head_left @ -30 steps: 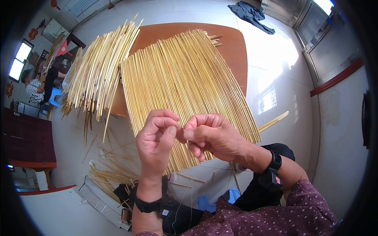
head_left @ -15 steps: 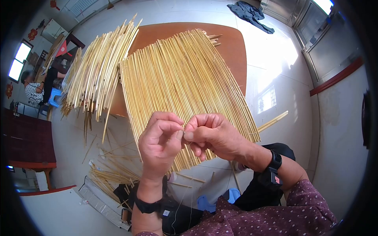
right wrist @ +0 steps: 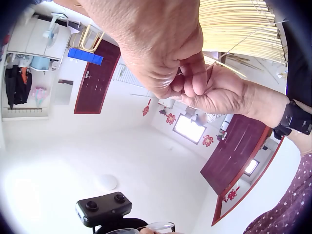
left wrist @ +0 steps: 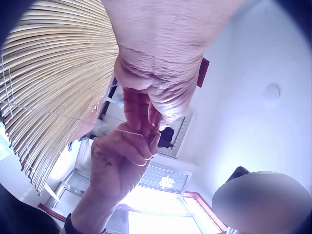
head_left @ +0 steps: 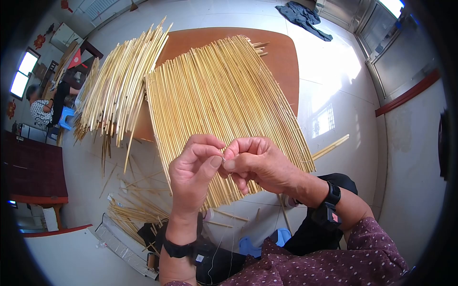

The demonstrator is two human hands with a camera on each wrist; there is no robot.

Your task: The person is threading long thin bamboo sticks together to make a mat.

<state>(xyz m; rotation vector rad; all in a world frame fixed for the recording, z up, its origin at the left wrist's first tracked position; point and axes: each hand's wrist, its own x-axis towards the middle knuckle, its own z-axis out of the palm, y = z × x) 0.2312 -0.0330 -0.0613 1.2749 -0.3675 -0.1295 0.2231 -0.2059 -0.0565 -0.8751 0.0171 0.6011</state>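
Note:
Both hands meet in front of the mat of pale reeds (head_left: 214,109), fingertip to fingertip. The left hand (head_left: 193,171) pinches a fine thread between thumb and forefinger, its other fingers bent. Close against it, the right hand (head_left: 260,164) pinches the same thread with thumb and forefinger. In the left wrist view a pale thread (left wrist: 127,132) loops at the fingers of the right hand (left wrist: 119,165). The right wrist view shows a thread (right wrist: 243,39) slanting past the left hand (right wrist: 219,92). The pinched tips are partly hidden by the fingers.
The mat lies on a brown table (head_left: 281,62), with a heap of loose reeds (head_left: 124,81) at its left. More reeds (head_left: 138,205) lie on the floor, near blue stool parts (head_left: 250,247). Dark clothing (head_left: 305,19) lies beyond, and a seated person (head_left: 43,112) is at far left.
The left hand has shifted slightly right, its thumb and forefinger now closer to the right hand's fingertips. The right hand has barely moved.

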